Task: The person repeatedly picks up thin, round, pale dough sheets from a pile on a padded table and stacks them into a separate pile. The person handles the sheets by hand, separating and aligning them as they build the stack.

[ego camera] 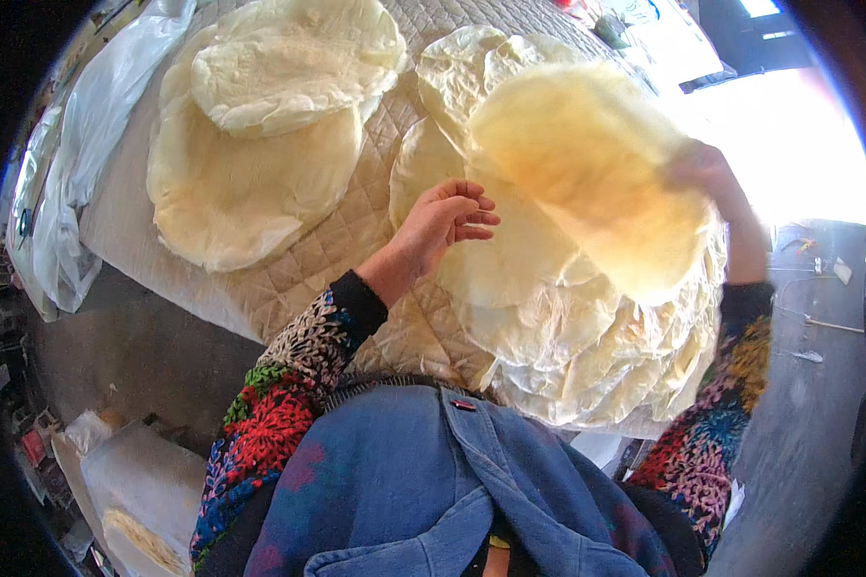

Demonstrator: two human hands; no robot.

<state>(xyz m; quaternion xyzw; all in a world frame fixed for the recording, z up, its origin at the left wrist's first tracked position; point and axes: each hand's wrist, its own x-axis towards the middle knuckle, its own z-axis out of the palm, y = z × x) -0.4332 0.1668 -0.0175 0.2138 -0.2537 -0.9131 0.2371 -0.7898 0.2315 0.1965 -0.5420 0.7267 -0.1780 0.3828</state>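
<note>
My right hand [703, 173], blurred by motion, holds the right edge of a thin, pale yellow round sheet [584, 159], perhaps flatbread or dough, raised at a slant over others like it. My left hand [455, 216] is held above a flatter sheet [505, 267], its fingers apart and slightly bent, with nothing in it. Beneath and to the right lies a stack of thin, crinkled sheets [592, 382]. At the upper left, a smaller folded or round sheet [289, 79] overlaps a large smooth one [252, 187].
A quilted cover [317, 267] lies over the table under the sheets. Clear plastic sheeting [101, 130] hangs along the left edge. Below left, another pale round piece [141, 541] rests on a board or cloth. Thin cords and small scraps lie on the grey floor [801, 404] at right.
</note>
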